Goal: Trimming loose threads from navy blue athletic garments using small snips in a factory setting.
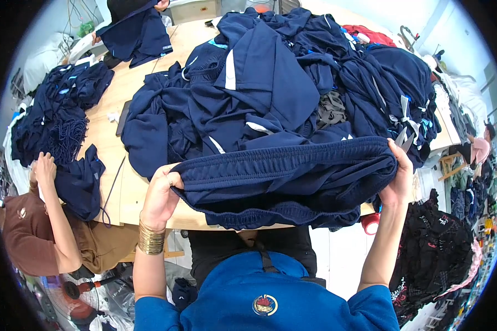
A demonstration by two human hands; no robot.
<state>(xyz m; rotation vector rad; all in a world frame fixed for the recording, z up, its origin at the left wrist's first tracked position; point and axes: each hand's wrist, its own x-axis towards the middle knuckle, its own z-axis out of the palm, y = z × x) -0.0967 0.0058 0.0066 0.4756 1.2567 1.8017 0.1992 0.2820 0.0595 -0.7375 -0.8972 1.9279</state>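
Between my two hands, a navy garment with a gathered elastic waistband point(281, 165), trousers or shorts, is stretched wide above the table's front edge. My left hand point(163, 193) is closed on one end of the waistband; gold bangles circle that wrist. The other end is gripped by my right hand point(398, 176). Beside its fingertips sticks up a pointed grey piece point(406, 138), like the blades of small thread snips; I cannot tell whether the hand holds it. The waist opening faces me, and the legs are mostly hidden. Beyond lies a big heap of navy garments point(270, 77) with white stripes.
On the left, a co-worker in a brown shirt point(30, 237) handles navy cloth beside another navy pile point(61, 110). Another person holds up a navy garment point(138, 36) at the far left. Pale wood shows on the table point(107, 127). Black garments point(433, 248) are piled at lower right.
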